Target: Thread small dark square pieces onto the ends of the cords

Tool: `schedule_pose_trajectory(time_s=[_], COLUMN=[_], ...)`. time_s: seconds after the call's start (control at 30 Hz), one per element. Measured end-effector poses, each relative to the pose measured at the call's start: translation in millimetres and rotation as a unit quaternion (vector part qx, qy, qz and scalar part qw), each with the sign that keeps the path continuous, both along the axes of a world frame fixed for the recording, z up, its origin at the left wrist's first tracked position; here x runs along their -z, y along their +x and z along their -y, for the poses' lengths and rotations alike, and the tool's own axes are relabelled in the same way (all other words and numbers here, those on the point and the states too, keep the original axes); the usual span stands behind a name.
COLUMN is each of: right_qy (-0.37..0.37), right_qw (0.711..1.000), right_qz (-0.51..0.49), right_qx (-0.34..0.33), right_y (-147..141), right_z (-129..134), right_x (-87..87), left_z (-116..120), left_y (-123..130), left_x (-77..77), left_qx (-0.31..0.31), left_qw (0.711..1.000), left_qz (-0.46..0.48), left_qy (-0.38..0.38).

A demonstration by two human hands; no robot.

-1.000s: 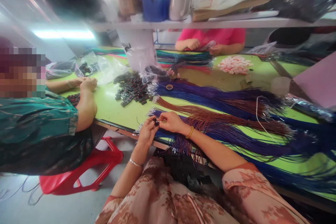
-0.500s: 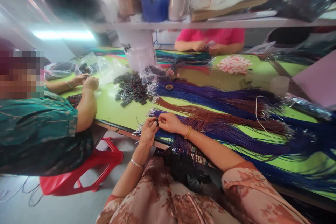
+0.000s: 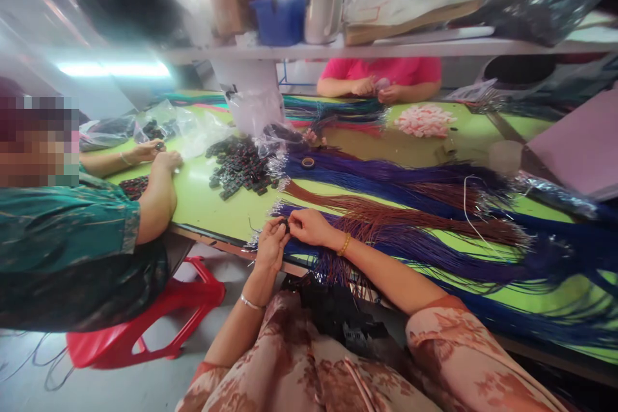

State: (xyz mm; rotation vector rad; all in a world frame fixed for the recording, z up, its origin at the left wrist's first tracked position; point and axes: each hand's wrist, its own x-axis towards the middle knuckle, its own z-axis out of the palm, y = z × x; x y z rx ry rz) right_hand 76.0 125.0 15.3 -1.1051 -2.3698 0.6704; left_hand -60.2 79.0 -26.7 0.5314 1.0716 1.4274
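My left hand (image 3: 271, 242) pinches a small black connector housing (image 3: 284, 224) at the table's front edge. Close against it are the pinched fingers of my right hand (image 3: 309, 227); what lies between those fingertips is too small to make out. Beneath and beside my hands run purple wires (image 3: 434, 256) with silvery terminals at their ends. A brown wire bundle (image 3: 333, 201) and a blue wire bundle (image 3: 328, 179) lie just beyond. A heap of black connector housings (image 3: 241, 166) sits further back to the left.
A co-worker in a green top (image 3: 67, 219) sits at left by a red stool (image 3: 159, 312); another in pink (image 3: 381, 74) works opposite. A tape roll (image 3: 308, 162), pale pink pieces (image 3: 425, 121) and a white post (image 3: 248, 93) stand beyond. A loaded shelf (image 3: 410, 48) spans above.
The view has shifted slightly. Both my hands stay together at the black connector housing, with only small finger movement. The co-worker at left has moved their hands slightly.
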Motion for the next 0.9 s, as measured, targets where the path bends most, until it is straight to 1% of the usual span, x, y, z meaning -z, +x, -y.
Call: schedule_pose_trajectory(time_s=[0.1,0.27,0.4,0.67,0.8,0.9], right_qy=[-0.030,-0.046,-0.058,-0.079,-0.088,-0.101], right_qw=[0.999,0.997,0.996,0.994,0.993,0.989], right_qz=[-0.030,-0.058,-0.068,-0.070,-0.078,-0.100], right_qx=[0.001,-0.002,-0.001,-0.002,-0.016,-0.043], right_y=[1.9,3.0,3.2,4.7,5.6,9.5], right_z=[-3.0,-4.8,-5.5,-5.2,-7.5,-14.6], right_x=[-2.4,0.0,1.5,-4.5,-3.5,-2.3], left_z=[-2.5,-4.3,-3.1,1.3,2.0,1.0], left_y=[-2.4,-5.7,-5.0,-0.3,1.4,1.5], left_x=[-0.5,-0.8,-2.2,-6.7,-8.3,-9.5], left_qx=[0.008,0.018,0.022,0.030,0.028,0.022], left_qw=[1.000,1.000,1.000,0.999,0.999,0.999], left_qz=[0.007,0.012,0.021,0.007,0.001,-0.004], left_qy=[0.005,0.007,0.006,0.017,0.020,0.040])
